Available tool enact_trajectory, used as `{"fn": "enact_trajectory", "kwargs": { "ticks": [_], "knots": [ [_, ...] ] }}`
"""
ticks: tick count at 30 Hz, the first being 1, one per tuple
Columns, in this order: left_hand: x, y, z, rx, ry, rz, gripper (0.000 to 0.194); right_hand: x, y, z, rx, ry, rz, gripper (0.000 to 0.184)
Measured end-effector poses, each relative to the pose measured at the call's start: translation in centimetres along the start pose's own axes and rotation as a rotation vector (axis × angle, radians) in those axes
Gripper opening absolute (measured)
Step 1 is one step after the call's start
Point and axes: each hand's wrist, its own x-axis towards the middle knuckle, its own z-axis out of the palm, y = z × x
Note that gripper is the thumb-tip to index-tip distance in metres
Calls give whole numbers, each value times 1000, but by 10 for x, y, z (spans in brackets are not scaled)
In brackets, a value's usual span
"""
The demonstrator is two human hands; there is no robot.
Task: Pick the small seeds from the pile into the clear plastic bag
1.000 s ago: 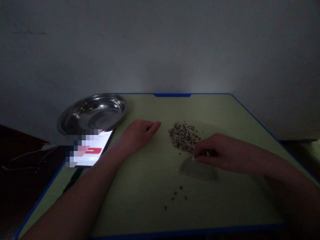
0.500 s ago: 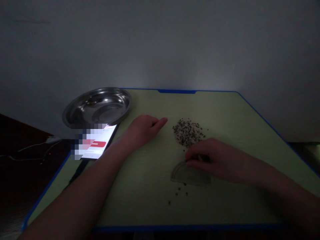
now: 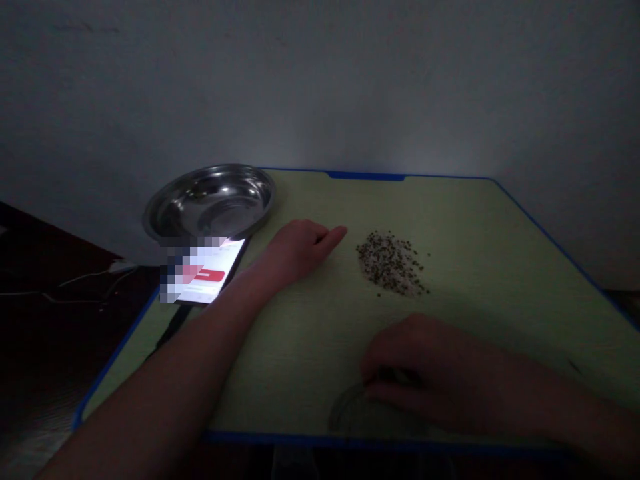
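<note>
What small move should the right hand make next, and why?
Probably, the right hand should slide the clear piece toward the grain pile: the piece is close to the table's near edge, and the pile, dark and pale grains mixed, lies beyond the hand.

One shiny round metal basin (image 3: 210, 203), one flat rectangular phone (image 3: 220, 263) with a lit screen and one pale green, blue-edged table (image 3: 480, 233) are in view, along with two bare hands, a left hand (image 3: 305, 250) and a right hand (image 3: 415, 370). There is one clear, half-round flat piece (image 3: 350, 410). One heap of small pale grains and dark seeds (image 3: 390, 263) holds too many to count.
</note>
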Motion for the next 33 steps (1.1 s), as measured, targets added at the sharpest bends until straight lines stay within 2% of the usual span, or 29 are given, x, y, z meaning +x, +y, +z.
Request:
{"fn": "enact_trajectory", "kwargs": {
  "ticks": [5, 8, 11, 14, 16, 21, 23, 28, 33],
  "knots": [
    [2, -4, 2, 13, 32, 27, 52, -3, -5, -2, 15, -3, 58, 12],
    [3, -8, 3, 5, 61, 37, 39, -5, -3, -8, 18, 17, 50, 12],
    [2, -11, 3, -22, 45, 6, 22, -8, 8, -23, 7, 138, 57, 15],
    [1, -10, 1, -14, -5, -37, 19, -10, 22, -40, 18, 317, 117, 16],
    [1, -8, -1, 6, -31, -49, 20, -10, 27, -46, 32, 374, 152, 16],
    [1, -5, -5, 46, -63, -62, 19, -4, 23, -36, -61, 214, 80, 15],
    [2, -6, -5, 51, -68, -63, 20, 0, 24, -31, -157, 209, 51, 15],
    [1, -11, -3, 25, -67, -29, 23, 4, 41, -41, -303, 402, 128, 18],
    [1, -11, -5, 45, -45, -13, 27, -4, 50, -55, -250, 631, 111, 20]
  ]
}}
